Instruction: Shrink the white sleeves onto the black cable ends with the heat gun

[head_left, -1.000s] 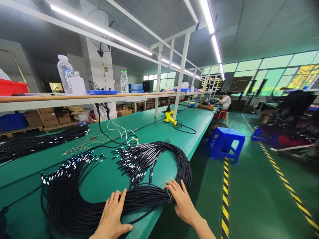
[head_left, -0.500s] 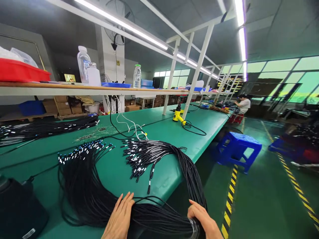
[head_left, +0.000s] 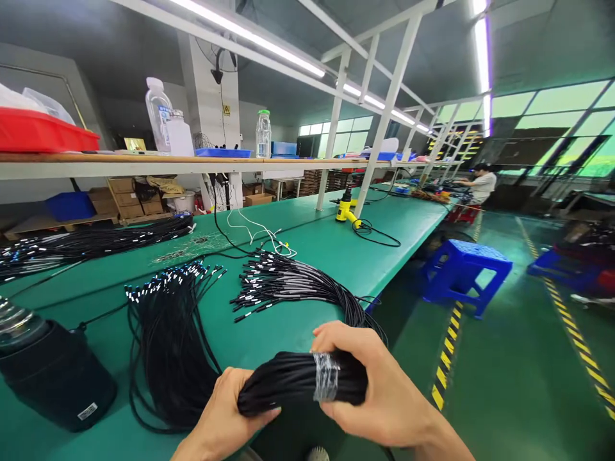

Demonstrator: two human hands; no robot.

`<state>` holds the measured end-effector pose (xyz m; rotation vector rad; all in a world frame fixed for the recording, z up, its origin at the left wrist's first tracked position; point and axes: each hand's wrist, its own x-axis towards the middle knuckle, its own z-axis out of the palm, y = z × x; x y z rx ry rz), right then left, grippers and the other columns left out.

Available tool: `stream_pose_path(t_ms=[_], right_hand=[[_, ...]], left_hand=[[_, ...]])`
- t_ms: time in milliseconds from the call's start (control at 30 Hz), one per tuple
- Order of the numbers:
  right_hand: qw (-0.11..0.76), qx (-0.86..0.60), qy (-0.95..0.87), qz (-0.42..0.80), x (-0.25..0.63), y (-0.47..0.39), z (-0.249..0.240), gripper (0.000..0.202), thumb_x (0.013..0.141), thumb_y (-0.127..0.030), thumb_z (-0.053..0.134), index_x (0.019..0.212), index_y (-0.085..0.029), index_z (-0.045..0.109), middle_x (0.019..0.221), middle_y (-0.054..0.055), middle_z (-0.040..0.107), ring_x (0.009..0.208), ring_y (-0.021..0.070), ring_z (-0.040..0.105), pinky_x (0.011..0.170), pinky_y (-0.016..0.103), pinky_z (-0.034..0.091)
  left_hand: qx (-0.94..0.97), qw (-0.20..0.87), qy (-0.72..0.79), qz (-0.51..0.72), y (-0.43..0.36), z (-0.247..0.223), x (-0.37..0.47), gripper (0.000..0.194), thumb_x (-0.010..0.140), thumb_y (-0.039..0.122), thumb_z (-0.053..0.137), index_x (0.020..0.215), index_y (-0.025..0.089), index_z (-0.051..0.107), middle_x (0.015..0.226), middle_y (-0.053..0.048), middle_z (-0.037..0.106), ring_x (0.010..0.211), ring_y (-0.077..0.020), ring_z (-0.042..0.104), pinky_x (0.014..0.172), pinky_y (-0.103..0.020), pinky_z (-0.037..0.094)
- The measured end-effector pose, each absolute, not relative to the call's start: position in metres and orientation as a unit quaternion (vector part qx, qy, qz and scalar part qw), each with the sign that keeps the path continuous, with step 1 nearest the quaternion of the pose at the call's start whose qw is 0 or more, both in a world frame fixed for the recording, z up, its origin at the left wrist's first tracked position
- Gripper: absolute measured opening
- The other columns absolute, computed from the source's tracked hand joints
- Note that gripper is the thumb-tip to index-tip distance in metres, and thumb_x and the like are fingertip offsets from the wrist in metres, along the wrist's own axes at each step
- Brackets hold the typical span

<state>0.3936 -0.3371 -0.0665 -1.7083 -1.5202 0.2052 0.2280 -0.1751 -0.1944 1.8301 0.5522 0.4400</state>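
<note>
Both hands grip one thick bundle of black cables in front of me, just off the table's near edge. My left hand is wrapped around its left part. Next to a band of clear plastic wrap, my right hand is closed around the right part. One end of the cables fans out on the green table to the left, with white and blue tips. The other end lies to the right of it, with grey sections and white-marked black connectors. Beneath my hands, part of the bundle is hidden.
A dark bottle in a sleeve stands at the near left. Another cable bundle lies behind. A yellow heat gun with its cord rests farther along the table. A blue stool stands right; a person sits far off.
The bundle's wrapped middle has been lifted and turned up toward me. My left hand went from lying flat on the cables to gripping them. The right-hand cable end shifted slightly.
</note>
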Motion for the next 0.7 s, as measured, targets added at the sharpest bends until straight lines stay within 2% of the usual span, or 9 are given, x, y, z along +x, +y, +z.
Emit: stream_pose_path(t_ms=[133,233,300,367,433,500,567,633,700], right_hand=[[0.486,-0.665,-0.543,0.165,0.404,-0.328,-0.063,0.016,0.055,-0.023,0.061,0.067,-0.019,0.051,0.064,-0.002,0.05,0.059,0.0128,0.046,0.054,0.022,0.041],[0.576,-0.61,-0.509,0.192,0.407,-0.318,-0.053,0.02,0.06,-0.026,0.065,0.074,-0.018,0.054,0.064,-0.004,0.05,0.053,0.0097,0.044,0.048,0.02,0.038],[0.626,-0.579,-0.506,0.13,0.409,-0.311,-0.041,0.027,0.066,-0.029,0.067,0.089,-0.018,0.058,0.075,-0.001,0.059,0.062,0.0123,0.053,0.055,0.022,0.045],[0.647,-0.553,-0.523,0.037,0.415,-0.306,-0.029,0.044,0.073,-0.033,0.07,0.112,-0.019,0.055,0.1,0.004,0.064,0.087,0.0185,0.061,0.074,0.028,0.051],[0.631,-0.535,-0.561,0.001,0.428,-0.303,-0.022,0.07,0.074,-0.041,0.075,0.133,-0.021,0.043,0.125,0.007,0.056,0.113,0.0234,0.054,0.094,0.035,0.046],[0.596,-0.528,-0.604,0.044,0.448,-0.302,-0.026,0.091,0.069,-0.05,0.08,0.142,-0.024,0.033,0.135,0.008,0.049,0.125,0.0265,0.046,0.102,0.039,0.041],[0.561,-0.538,-0.618,0.116,0.469,-0.302,-0.04,0.091,0.065,-0.055,0.082,0.139,-0.024,0.04,0.131,0.008,0.051,0.121,0.0281,0.049,0.099,0.038,0.045],[0.546,-0.561,-0.602,0.156,0.481,-0.301,-0.059,0.072,0.065,-0.054,0.082,0.123,-0.021,0.054,0.11,0.007,0.061,0.1,0.0256,0.059,0.083,0.034,0.051],[0.556,-0.586,-0.57,0.147,0.479,-0.3,-0.073,0.048,0.072,-0.05,0.078,0.103,-0.018,0.059,0.082,0.002,0.059,0.074,0.0184,0.057,0.064,0.029,0.049]], left_hand=[[0.743,0.593,0.25,0.181,-0.186,-0.176,0.228,0.034,0.058,0.034,0.08,0.069,0.017,0.054,0.061,0.007,0.051,0.057,-0.0091,0.042,0.054,-0.021,0.035],[0.698,0.654,0.208,0.204,-0.192,-0.145,0.241,0.037,0.066,0.043,0.076,0.064,0.018,0.049,0.051,0.008,0.044,0.048,-0.0073,0.038,0.049,-0.022,0.03],[0.664,0.692,0.153,0.24,-0.194,-0.117,0.255,0.04,0.071,0.046,0.073,0.059,0.017,0.048,0.045,0.007,0.044,0.044,-0.0071,0.038,0.047,-0.022,0.031],[0.616,0.724,0.097,0.294,-0.194,-0.089,0.269,0.039,0.074,0.044,0.072,0.056,0.017,0.05,0.042,0.006,0.046,0.043,-0.0072,0.04,0.051,-0.023,0.037],[0.562,0.752,0.069,0.339,-0.192,-0.064,0.282,0.036,0.074,0.039,0.073,0.057,0.017,0.051,0.043,0.006,0.047,0.043,-0.0071,0.042,0.055,-0.023,0.041],[0.519,0.771,0.061,0.364,-0.189,-0.047,0.292,0.033,0.073,0.035,0.074,0.057,0.017,0.051,0.044,0.007,0.047,0.043,-0.0062,0.043,0.054,-0.022,0.041],[0.496,0.779,0.059,0.38,-0.185,-0.038,0.3,0.032,0.071,0.033,0.076,0.058,0.017,0.052,0.044,0.007,0.047,0.042,-0.0055,0.042,0.051,-0.02,0.039],[0.49,0.778,0.056,0.389,-0.182,-0.035,0.305,0.03,0.069,0.033,0.077,0.06,0.017,0.054,0.044,0.007,0.048,0.042,-0.0054,0.042,0.049,-0.02,0.037],[0.496,0.773,0.049,0.393,-0.182,-0.034,0.311,0.029,0.068,0.032,0.078,0.061,0.017,0.055,0.043,0.007,0.049,0.043,-0.006,0.043,0.048,-0.02,0.036]])
